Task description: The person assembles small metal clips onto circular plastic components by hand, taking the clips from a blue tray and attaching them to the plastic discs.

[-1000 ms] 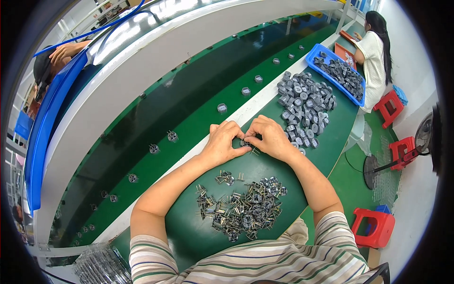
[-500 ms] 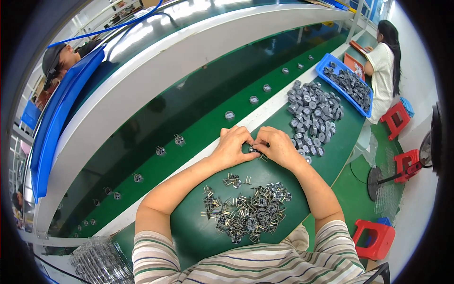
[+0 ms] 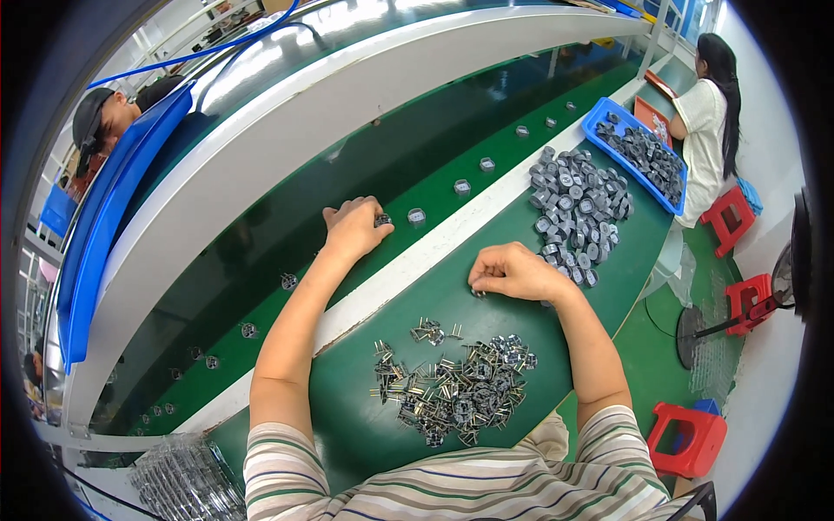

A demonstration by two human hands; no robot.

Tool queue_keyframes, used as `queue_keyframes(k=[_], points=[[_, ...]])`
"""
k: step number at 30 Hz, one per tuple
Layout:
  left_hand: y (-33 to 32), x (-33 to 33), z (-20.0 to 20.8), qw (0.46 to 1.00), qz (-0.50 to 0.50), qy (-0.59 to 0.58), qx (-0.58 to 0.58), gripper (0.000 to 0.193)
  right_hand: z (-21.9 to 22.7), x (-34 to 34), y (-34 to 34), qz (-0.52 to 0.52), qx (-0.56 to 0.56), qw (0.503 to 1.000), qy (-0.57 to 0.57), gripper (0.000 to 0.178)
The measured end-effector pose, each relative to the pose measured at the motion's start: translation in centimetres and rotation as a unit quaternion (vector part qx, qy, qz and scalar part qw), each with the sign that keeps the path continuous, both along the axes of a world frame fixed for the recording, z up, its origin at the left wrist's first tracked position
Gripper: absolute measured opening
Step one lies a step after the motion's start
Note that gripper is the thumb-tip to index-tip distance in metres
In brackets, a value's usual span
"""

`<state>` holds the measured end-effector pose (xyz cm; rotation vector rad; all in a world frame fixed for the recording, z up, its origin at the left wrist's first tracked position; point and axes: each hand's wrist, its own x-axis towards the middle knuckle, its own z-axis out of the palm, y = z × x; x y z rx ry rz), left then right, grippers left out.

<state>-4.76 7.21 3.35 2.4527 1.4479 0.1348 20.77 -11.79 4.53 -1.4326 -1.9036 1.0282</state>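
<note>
My left hand (image 3: 353, 229) is stretched out over the green conveyor belt (image 3: 443, 224), its thumb and fingers closed round a small round dark part (image 3: 383, 220). Over the green worktable (image 3: 391, 306), my right hand (image 3: 514, 271) is curled with the fingertips pinched together. A tiny metallic bit (image 3: 478, 293) shows beneath those fingertips; its kind is too small to make out. Close to my body lies a heap of small black parts with metal pins (image 3: 465, 391). To the right of my right hand is a pile of grey round housings (image 3: 578, 208).
Housings (image 3: 417, 217) and pin parts (image 3: 289, 280) are spaced along the belt. A blue tray (image 3: 593, 130) of dark parts stands beyond the pile. Stacked clear trays (image 3: 187, 478) are at lower left. One person (image 3: 708, 130) sits at far right, another (image 3: 106, 122) at upper left.
My hands were together over the table. My left hand has moved left and away onto the belt with a small round part; my right stays over the table, slightly nearer.
</note>
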Motion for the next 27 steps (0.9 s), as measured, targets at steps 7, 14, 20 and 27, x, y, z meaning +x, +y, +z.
queue_keyframes(k=[7,14,20,27], points=[[-3.0,2.1,-1.1,0.973,-0.143,-0.091,0.160,0.044,-1.2,-0.6,0.0,-0.121,0.094,0.982,-0.113,0.012],[-3.0,2.2,-2.9,0.947,-0.169,-0.201,0.187,0.024,-1.0,0.5,0.0,0.009,0.086,0.996,-0.037,0.014],[-7.0,4.0,-2.5,0.925,-0.254,-0.275,0.068,0.047,-1.4,0.8,0.0,-0.042,0.077,0.992,-0.091,0.009],[-8.3,4.8,-3.3,0.929,-0.249,-0.275,0.013,0.045,-2.1,0.3,1.0,-0.198,0.121,0.970,-0.067,0.011]])
